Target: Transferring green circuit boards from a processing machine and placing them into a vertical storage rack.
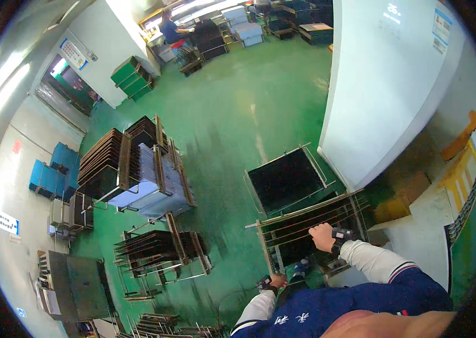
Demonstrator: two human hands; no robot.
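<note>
In front of me stands a metal rack (259, 248) with several thin dark panels (288, 232) set in it, their long brownish edges running sideways. My right hand (322, 236) is over the rack's right half, its fingers curled at the panels' edges; whatever they grip is too small to make out. Lower, by the rack's near left corner, is my left hand (278, 280), held near my body. Its fingers are too small and partly hidden to read. Both wrists carry dark strapped devices. Just beyond the rack sits another metal frame (309, 147) with a flat black panel (285, 173).
Racks of dark panels (103, 169) stand to the left on stacked pale blue bins (156, 194), with a lower rack (156, 248) nearer. A tall white cabinet (384, 84) rises at right. Far off, a person (169, 29) works beside more racks. Green crates (132, 78) stand by the wall.
</note>
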